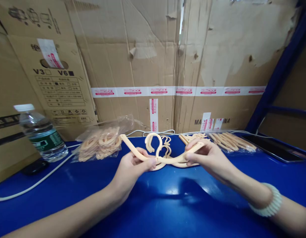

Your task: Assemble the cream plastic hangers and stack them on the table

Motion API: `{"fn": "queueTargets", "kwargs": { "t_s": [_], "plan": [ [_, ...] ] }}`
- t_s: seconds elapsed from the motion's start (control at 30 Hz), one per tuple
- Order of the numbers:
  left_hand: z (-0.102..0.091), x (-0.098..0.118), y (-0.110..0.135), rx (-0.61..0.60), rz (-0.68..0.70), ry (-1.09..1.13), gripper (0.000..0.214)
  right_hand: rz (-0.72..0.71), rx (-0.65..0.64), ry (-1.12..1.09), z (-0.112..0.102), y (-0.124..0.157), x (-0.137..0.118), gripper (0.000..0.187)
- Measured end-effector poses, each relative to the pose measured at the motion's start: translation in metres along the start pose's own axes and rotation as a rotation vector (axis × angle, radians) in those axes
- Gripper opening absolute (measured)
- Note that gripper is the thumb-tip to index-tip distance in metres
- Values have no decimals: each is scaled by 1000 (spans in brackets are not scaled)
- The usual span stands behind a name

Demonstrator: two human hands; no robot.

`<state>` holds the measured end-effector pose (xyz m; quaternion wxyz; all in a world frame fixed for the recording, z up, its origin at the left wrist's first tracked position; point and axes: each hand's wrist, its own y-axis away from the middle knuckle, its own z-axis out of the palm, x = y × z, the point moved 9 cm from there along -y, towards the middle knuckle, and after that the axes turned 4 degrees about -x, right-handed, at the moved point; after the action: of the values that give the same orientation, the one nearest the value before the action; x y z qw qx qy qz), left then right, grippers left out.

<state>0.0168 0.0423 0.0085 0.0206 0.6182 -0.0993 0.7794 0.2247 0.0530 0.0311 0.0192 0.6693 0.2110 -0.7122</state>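
A beige clothes hanger [170,161] with a curved hook is held up over the blue table by both hands. My left hand [134,170] pinches it near the base of the hook, with one arm of the hanger sticking out past the fingers at upper left. My right hand [209,159] grips the other arm close to its tip. Just behind the hanger, loose curved beige pieces [149,145] and small S-shaped pieces [166,141] lie on the table. Some of them are partly hidden by the hanger.
A clear bag of beige parts [100,142] lies left, beside a water bottle [45,134]. Another bag of long beige pieces [233,141] lies right, near a dark flat device [274,148]. A white cable [41,180] crosses the left side. Cardboard [133,69] walls the back.
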Motion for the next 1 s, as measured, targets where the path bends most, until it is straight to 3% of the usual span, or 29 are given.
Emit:
{"fn": "queueTargets", "kwargs": {
  "t_s": [0.2,0.4,0.57,0.63,0.8,1.0],
  "plan": [
    [-32,12,-30,50,-26,101,31,-139,-67,469,-38,-17,-23,27],
    [-48,18,-48,-72,36,-166,27,-309,-265,993,-31,-15,-35,18],
    [-37,19,-45,-305,126,-710,18,-191,-396,1108,-30,-13,-22,13],
    [-25,22,-40,-424,234,-865,17,-120,-451,1119,-30,-12,-13,12],
    [7,33,-13,-660,673,-1079,17,-9,-526,1116,-30,-12,7,15],
    [18,29,2,-738,821,-1217,15,97,-533,1125,-30,-11,15,6]
  ]
}}
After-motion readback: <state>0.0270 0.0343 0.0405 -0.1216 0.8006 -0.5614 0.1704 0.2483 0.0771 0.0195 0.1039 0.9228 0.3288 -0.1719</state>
